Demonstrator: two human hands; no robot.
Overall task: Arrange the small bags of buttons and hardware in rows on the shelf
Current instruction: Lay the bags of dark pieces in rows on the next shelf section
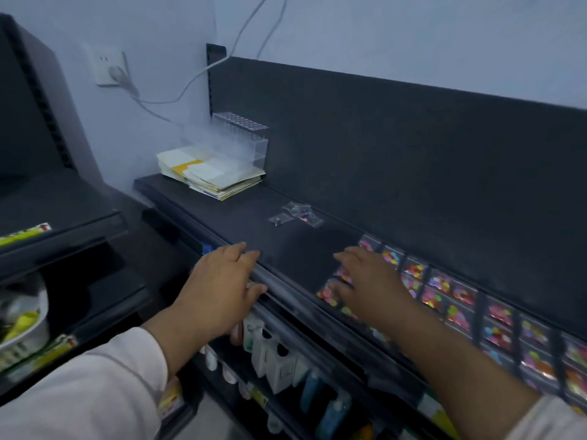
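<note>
Small clear bags of colourful buttons (pixel 451 296) lie in rows along the right part of the dark shelf (pixel 254 214). My right hand (pixel 368 281) lies flat with straight fingers on the leftmost bags of those rows. Farther back in the middle of the shelf sit a few loose clear bags (pixel 297 213), apart from the rows. My left hand (pixel 222 287) rests with relaxed fingers on the shelf's front rail (pixel 286 293) and holds nothing.
A stack of papers (pixel 209 176) and a clear plastic rack (pixel 241 138) stand at the shelf's back left. White cables hang from a wall socket (pixel 109 68). Bottles (pixel 273 354) stand on the shelf below. Another dark shelf unit (pixel 47 192) stands to the left.
</note>
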